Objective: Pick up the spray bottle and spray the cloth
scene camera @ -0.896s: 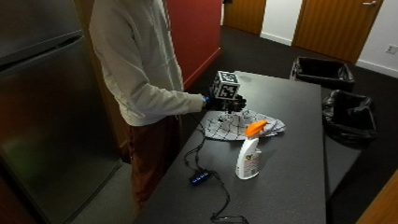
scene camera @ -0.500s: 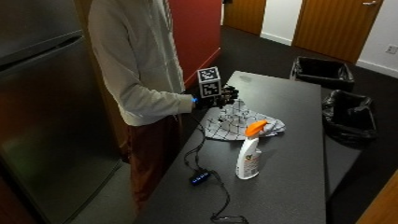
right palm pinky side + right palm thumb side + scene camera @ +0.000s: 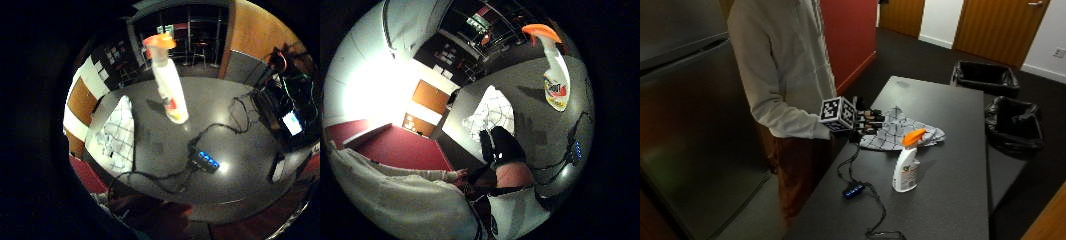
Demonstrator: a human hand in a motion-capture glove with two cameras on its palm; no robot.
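The spray bottle (image 3: 907, 162) is not yet picked up; the grip (image 3: 865, 121) is held open, empty, beside the cloth (image 3: 901, 131). A reach to the bottle is called for.

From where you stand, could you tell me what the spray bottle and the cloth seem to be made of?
The spray bottle looks like smooth white plastic with an orange plastic trigger head; its body catches a slight sheen. The cloth appears to be soft woven fabric, white with a dark grid pattern; it lies crumpled in folds.

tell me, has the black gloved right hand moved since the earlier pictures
Yes. The black gloved right hand has pulled back from above the checked white cloth to the table's near edge.
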